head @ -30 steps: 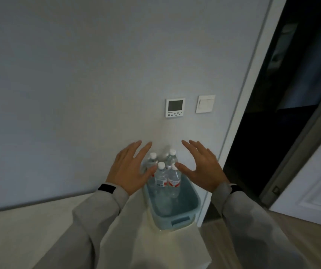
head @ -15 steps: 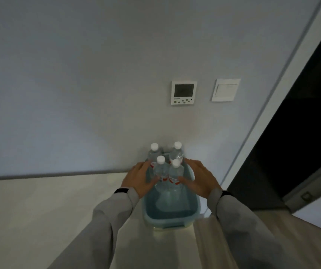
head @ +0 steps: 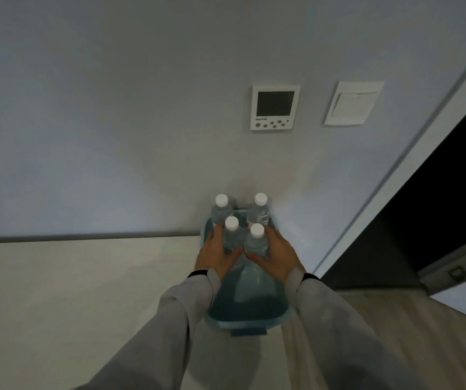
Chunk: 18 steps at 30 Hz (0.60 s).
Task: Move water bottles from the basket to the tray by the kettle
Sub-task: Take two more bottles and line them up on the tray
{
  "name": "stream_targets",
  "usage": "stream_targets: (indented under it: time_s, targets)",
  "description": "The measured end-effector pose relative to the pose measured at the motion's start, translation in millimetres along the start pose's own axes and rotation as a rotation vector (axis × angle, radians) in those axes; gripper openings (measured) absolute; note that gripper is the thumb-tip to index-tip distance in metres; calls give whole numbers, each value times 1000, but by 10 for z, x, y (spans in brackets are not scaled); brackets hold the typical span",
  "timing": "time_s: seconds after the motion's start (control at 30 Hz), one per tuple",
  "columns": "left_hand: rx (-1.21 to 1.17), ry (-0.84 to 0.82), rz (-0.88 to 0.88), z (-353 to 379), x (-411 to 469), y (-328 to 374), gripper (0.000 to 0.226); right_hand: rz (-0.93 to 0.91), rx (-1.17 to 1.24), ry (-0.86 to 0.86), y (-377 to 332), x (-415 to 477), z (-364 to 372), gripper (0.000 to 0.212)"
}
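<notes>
From my head view, four bottles stand upright at the far end of the blue basket (head: 247, 323). My left hand (head: 217, 256) wraps the near-left bottle (head: 231, 235), my right hand (head: 278, 256) the near-right bottle (head: 256, 240); both lift straight up.

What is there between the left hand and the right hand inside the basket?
In the head view, the two nearer water bottles stand side by side between the left hand and the right hand, in the blue basket.

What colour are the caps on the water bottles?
White, all four caps, seen clearly in the head view.
</notes>
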<state>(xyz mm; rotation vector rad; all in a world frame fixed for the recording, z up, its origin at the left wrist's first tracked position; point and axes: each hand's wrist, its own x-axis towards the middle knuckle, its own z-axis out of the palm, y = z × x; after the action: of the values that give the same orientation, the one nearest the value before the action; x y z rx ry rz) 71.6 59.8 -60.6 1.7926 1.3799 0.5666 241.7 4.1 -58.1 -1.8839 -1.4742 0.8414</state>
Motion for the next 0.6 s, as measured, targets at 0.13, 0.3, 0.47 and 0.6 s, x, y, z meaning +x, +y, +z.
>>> stream_targets:
  time_s: [0.13, 0.3, 0.47, 0.6]
  targets:
    - [-2, 66, -4, 22, 18, -12, 76, 9, 21, 33, 54, 74, 68, 72]
    - [-9, 92, -1, 11, -33, -27, 74, 37, 60, 51, 83, 50, 67, 70]
    - [-17, 120, -30, -37, -157, 21, 74, 19, 17, 96, 42, -34, -36, 73]
    - [0, 168, -10, -165, -279, 154, 70, -36, 14, 144, -140, -160, -194, 73]
